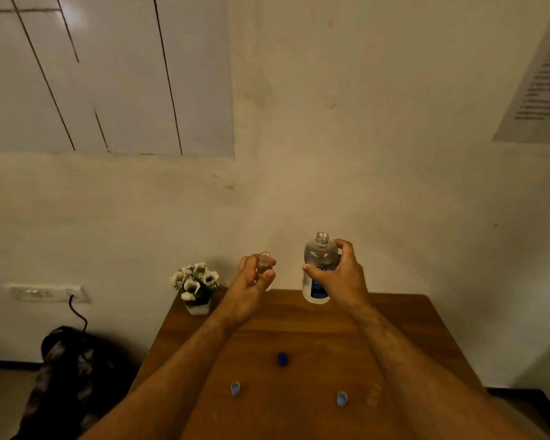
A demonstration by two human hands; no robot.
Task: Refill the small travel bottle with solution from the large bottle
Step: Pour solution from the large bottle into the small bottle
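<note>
I hold both bottles up at frame centre, over the bench's (299, 325) far edge by the wall. My left hand (251, 287) pinches the small bottle (263, 264), uncapped, clear; right hand (340, 277) fingers wrap the large bottle (318, 271), upright, uncapped. Three caps lie lower centre, apart.

A plain room in a home or small office: a brown wooden surface (315, 331) stands against a bare cream plaster wall (362, 138). A small white pot of white artificial flowers (196, 287) sits at its far left corner. A white wall socket strip (45, 293) with a black cable (78, 315), a dark bag (67, 369) on the floor and a printed paper sheet (540, 81) complete it.
</note>
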